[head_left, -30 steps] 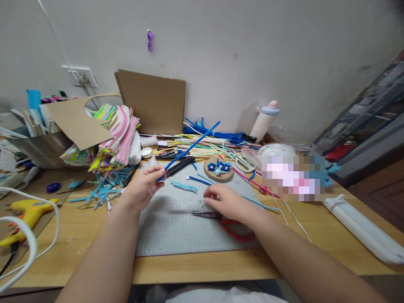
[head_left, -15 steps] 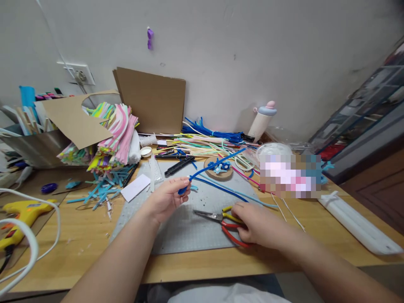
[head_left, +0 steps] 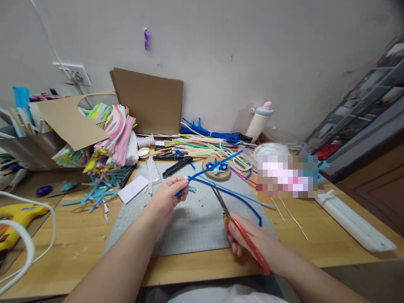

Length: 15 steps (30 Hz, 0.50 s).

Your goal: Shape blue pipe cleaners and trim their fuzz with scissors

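Observation:
Between the thumb and fingers of my left hand (head_left: pixel 173 192) is a blue pipe cleaner (head_left: pixel 214 165), its long end reaching up and to the right. My right hand (head_left: pixel 241 235) is wrapped round scissors (head_left: pixel 223 201) with red and yellow handles, their blades pointing up and left below the blue strand. Behind the blades, a light blue pipe cleaner (head_left: pixel 243 194) stretches across the grey cutting mat (head_left: pixel 186 235). A round cardboard disc (head_left: pixel 225 174) carries small blue twisted pieces (head_left: pixel 217 166).
Bundles of coloured pipe cleaners (head_left: pixel 113 134) stand at left, with light blue offcuts (head_left: pixel 105 189) below. A yellow glue gun (head_left: pixel 25 214) lies at far left with a white cable. Black pens (head_left: pixel 177 166), a bottle (head_left: pixel 259 122) and a white wrapped pack (head_left: pixel 355 221) are also on the table.
My right hand has turned the scissors so the blades point upward, closer to the blue strands. My left hand keeps its pinch on the blue pipe cleaner. The view has shifted slightly.

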Each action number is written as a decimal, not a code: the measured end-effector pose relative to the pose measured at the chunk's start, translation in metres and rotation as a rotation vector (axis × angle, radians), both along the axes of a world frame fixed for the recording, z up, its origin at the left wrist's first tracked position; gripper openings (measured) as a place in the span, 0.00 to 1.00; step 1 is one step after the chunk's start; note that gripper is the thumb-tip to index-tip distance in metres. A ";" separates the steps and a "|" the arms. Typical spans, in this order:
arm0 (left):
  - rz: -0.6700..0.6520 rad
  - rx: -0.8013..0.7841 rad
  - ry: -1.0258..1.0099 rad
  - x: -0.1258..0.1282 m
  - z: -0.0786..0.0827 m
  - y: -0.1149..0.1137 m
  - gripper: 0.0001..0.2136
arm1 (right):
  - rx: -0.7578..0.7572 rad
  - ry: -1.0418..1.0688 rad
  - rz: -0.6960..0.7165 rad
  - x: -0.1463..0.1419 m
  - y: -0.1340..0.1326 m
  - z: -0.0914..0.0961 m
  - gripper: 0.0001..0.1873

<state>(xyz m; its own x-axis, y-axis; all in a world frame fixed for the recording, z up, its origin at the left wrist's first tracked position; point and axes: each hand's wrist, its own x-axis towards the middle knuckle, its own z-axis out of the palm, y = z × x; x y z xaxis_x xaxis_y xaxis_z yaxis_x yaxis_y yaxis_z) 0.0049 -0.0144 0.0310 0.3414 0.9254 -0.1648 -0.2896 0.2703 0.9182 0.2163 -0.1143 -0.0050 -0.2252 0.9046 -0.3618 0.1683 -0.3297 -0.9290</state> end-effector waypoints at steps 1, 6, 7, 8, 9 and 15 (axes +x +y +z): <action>0.004 0.001 0.002 0.001 0.000 0.000 0.09 | -0.032 0.014 0.007 0.000 0.000 -0.001 0.25; -0.030 0.043 0.081 0.003 -0.002 -0.003 0.10 | -0.153 0.137 -0.031 -0.010 0.004 0.006 0.30; -0.047 0.055 0.110 0.004 -0.002 -0.003 0.10 | -0.164 0.142 -0.039 -0.012 0.006 0.009 0.32; -0.065 0.062 0.138 0.004 -0.002 -0.003 0.10 | -0.175 0.143 -0.046 -0.014 0.007 0.011 0.33; -0.081 0.065 0.164 0.004 -0.002 -0.003 0.10 | -0.185 0.141 -0.053 -0.015 0.008 0.014 0.34; -0.153 0.086 0.293 0.006 -0.002 -0.005 0.11 | -0.195 0.153 -0.052 -0.014 0.008 0.014 0.32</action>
